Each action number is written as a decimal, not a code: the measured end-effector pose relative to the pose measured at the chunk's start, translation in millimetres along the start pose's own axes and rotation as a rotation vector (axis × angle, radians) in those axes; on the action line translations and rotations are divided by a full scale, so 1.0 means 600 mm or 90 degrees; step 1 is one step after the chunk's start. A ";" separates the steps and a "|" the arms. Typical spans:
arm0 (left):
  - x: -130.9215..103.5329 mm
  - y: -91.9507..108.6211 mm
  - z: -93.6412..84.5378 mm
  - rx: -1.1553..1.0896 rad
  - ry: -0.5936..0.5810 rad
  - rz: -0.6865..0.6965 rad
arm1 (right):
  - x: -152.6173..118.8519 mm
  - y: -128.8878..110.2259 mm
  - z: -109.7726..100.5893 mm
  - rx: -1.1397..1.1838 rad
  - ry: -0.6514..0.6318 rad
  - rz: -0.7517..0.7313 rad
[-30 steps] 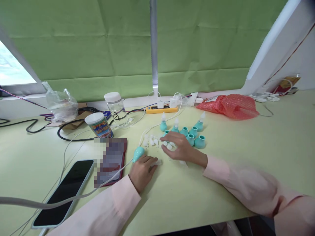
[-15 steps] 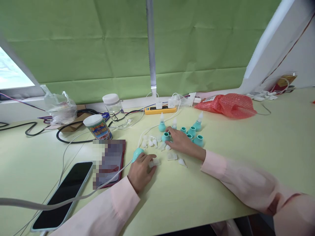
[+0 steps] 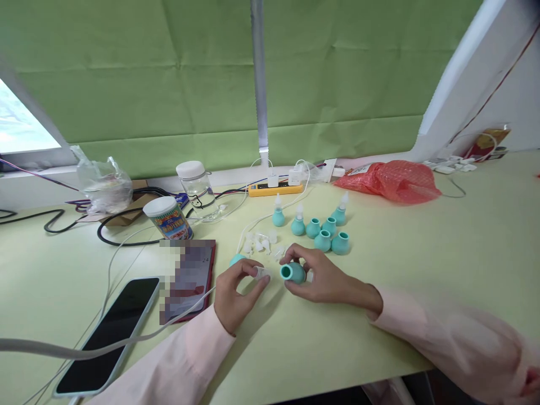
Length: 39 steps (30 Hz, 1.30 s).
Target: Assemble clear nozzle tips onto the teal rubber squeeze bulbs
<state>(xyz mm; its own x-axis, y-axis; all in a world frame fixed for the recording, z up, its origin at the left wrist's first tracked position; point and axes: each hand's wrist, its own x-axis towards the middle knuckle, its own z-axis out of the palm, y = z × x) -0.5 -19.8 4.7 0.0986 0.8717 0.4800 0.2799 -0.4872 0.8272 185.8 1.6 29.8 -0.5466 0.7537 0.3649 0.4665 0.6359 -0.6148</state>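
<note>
My right hand (image 3: 314,273) holds a teal rubber bulb (image 3: 292,273) above the table, its round opening turned toward my left hand. Between the thumb and fingers of my left hand (image 3: 238,292) is a small clear plastic connector (image 3: 261,273), a short gap away from the bulb. Another teal bulb (image 3: 238,259) lies partly hidden behind my left hand. Beyond the hands are small white and translucent nozzle pieces (image 3: 262,244) in a loose cluster. Several open teal bulbs (image 3: 340,243) stand behind my right hand, and a few bulbs with clear nozzles fitted (image 3: 278,211) stand farther back.
Two phones lie at the left, a black-screened phone (image 3: 112,334) and a red-edged phone (image 3: 189,281), with a white cable across them. Farther back are a snack canister (image 3: 169,218), a clear water jar (image 3: 197,191), a yellow power strip (image 3: 275,190) and a red bubble-wrap bag (image 3: 392,181).
My right hand has lifted a teal bulb from the group and brought it nearer, tilting its opening leftward. My left hand has raised the clear connector slightly.
</note>
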 end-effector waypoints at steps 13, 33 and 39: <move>0.005 -0.006 0.001 -0.316 -0.054 -0.323 | -0.016 0.020 0.037 -0.124 0.058 -0.116; 0.000 0.005 0.002 0.069 -0.193 -0.062 | -0.022 0.038 0.037 -0.292 -0.087 -0.173; -0.011 0.000 0.002 0.172 -0.169 0.147 | -0.015 0.023 0.034 -0.072 -0.107 -0.073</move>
<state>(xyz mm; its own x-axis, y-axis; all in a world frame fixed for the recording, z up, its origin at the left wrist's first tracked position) -0.2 -25.6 1.3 0.4198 0.7420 0.5228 0.4573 -0.6704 0.5843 183.0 0.2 4.1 -0.7044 0.6431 0.3005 0.4639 0.7374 -0.4909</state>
